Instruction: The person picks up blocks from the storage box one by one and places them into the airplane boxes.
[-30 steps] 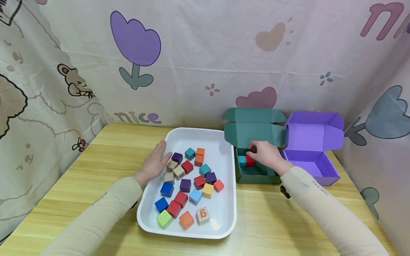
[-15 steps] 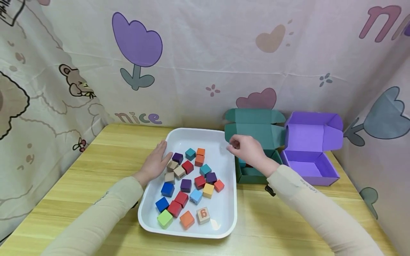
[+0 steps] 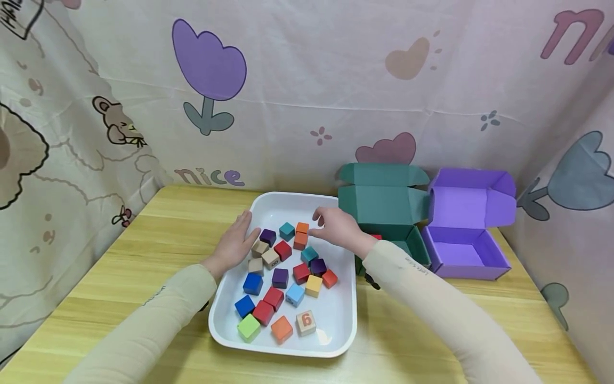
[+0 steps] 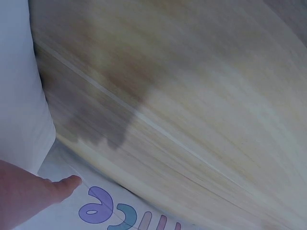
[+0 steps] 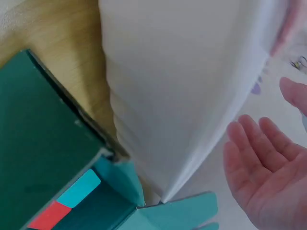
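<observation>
Wooden table (image 3: pixel 120 240): tray (image 3: pixel 336 314) holding blocks (image 3: pixel 280 278), including, nearest, a numbered block (image 3: pixel 306 322), 6 or 9. Left hand (image 3: pixel 232 245): straight-fingered, against left rim. Right hand (image 3: pixel 338 229): fingers parted, holding nothing, near orange blocks (image 3: pixel 300 241); one second ago inside green box (image 3: pixel 384 205). Teal block (image 5: pixel 79 187) therein, right wrist view only. Purple box (image 3: pixel 467 246). Cloth (image 3: pixel 307 64) behind, printed "nice"

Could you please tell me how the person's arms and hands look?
The left hand and right hand wear no gloves. Long cream sleeves with small dark lettering cover the forearms. A small black item shows by the right sleeve's cuff.
</observation>
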A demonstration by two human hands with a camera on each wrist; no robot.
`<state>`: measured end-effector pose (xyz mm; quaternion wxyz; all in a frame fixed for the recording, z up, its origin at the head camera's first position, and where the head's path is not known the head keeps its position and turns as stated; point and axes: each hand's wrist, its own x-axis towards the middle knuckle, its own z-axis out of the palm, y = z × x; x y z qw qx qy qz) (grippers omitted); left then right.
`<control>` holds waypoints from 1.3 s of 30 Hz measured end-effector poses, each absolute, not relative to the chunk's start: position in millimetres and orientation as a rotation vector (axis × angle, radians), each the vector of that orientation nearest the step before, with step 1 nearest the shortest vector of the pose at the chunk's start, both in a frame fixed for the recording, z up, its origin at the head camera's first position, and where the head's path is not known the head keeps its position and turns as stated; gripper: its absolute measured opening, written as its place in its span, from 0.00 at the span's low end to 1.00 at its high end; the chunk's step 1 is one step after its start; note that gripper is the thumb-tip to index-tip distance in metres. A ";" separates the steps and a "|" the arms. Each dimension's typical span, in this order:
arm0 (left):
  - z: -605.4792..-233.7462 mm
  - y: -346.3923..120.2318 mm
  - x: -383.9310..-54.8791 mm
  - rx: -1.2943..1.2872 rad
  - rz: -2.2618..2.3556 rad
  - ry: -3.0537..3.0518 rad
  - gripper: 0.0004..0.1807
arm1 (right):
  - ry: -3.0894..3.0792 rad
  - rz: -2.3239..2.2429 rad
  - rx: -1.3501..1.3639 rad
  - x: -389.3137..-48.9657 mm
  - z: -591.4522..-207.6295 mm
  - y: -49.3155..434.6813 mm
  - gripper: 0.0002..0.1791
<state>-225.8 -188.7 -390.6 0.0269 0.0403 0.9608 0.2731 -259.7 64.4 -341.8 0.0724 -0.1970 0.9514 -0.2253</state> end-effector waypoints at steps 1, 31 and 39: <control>-390.7 -188.8 -225.8 0.125 0.846 2.967 0.36 | 2.851 -0.637 -0.594 -260.7 -343.9 61.4 0.22; -393.8 -189.4 -227.9 0.148 0.842 3.001 0.35 | 2.778 -0.192 -0.600 -273.7 -368.9 35.6 0.19; -394.7 -189.3 -227.9 0.131 0.837 2.993 0.36 | 2.797 -0.152 -0.637 -276.6 -375.4 33.7 0.20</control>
